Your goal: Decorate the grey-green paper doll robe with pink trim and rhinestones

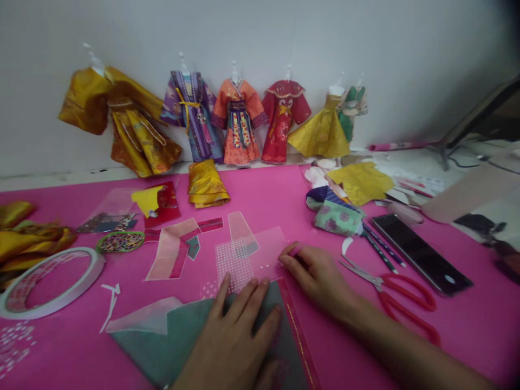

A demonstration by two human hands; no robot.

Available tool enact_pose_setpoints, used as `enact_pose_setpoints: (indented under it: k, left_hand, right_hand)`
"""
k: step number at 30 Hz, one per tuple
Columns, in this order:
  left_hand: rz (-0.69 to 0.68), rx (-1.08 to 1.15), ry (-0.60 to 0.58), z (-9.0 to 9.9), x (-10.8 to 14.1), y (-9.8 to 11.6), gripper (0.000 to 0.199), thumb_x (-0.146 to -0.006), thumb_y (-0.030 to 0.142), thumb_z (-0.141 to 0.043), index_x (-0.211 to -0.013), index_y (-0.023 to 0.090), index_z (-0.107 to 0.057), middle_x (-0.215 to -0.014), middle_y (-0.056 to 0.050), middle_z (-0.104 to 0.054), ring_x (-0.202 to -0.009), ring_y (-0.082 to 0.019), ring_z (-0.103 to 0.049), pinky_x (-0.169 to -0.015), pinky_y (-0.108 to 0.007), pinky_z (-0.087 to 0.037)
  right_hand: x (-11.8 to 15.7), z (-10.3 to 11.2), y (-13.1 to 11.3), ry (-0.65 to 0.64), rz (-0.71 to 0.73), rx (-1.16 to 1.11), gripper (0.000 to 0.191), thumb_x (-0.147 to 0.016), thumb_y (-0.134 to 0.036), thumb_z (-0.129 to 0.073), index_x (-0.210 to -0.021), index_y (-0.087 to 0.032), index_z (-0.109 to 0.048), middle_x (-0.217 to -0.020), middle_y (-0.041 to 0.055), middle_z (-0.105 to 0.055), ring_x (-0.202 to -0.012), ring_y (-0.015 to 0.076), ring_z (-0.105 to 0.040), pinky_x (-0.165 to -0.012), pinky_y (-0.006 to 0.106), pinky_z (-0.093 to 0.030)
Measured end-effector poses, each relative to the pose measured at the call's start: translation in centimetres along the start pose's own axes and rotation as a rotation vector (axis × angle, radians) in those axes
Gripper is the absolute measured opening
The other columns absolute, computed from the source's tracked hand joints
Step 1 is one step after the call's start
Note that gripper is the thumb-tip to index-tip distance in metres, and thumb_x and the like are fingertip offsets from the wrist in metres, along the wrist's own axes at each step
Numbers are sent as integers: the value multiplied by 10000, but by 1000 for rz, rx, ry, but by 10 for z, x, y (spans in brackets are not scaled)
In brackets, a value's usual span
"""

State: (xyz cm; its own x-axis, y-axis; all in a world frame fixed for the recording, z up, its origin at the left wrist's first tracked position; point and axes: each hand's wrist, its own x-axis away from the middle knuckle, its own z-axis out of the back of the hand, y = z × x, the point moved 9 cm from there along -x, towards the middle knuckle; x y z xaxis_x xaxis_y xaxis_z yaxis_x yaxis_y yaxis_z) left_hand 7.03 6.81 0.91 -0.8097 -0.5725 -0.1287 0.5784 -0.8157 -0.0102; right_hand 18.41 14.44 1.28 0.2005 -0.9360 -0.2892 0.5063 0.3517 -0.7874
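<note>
My left hand (239,336) lies flat, fingers spread, on a dark green piece of fabric or paper (184,330) with a red, gold-dotted strip (298,336) along its right edge. My right hand (314,276) is closed in a pinch beside a clear sheet (270,244) bearing rows of small white dots (233,262). Whatever those fingers hold is hidden or too small to make out. A few loose white dots lie just left of the fingertips. Scissors with red handles (400,292) rest right of my right hand, blades apart.
Miniature gowns (239,122) on white stands line the wall. A tape roll (52,281), a tray of beads (121,241) and pink cut pieces (173,249) lie leftward. A phone (420,252), pencils (382,249) and fabric scraps (339,214) are at right on the pink surface (260,189).
</note>
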Motion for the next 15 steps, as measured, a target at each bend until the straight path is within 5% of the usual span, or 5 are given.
enact_pose_setpoints:
  k: [15]
  left_hand:
    - [12, 17, 4, 2, 1, -1, 493, -774, 381, -591, -1235, 217, -531, -1322, -160, -519, -1201, -335, -476, -1013, -615, -258]
  right_hand:
    - [0, -1, 0, -6, 5, 39, 171, -915, -221, -469, -779, -180, -567, -752, 20, -633, -669, 138, -561, -632, 253, -422]
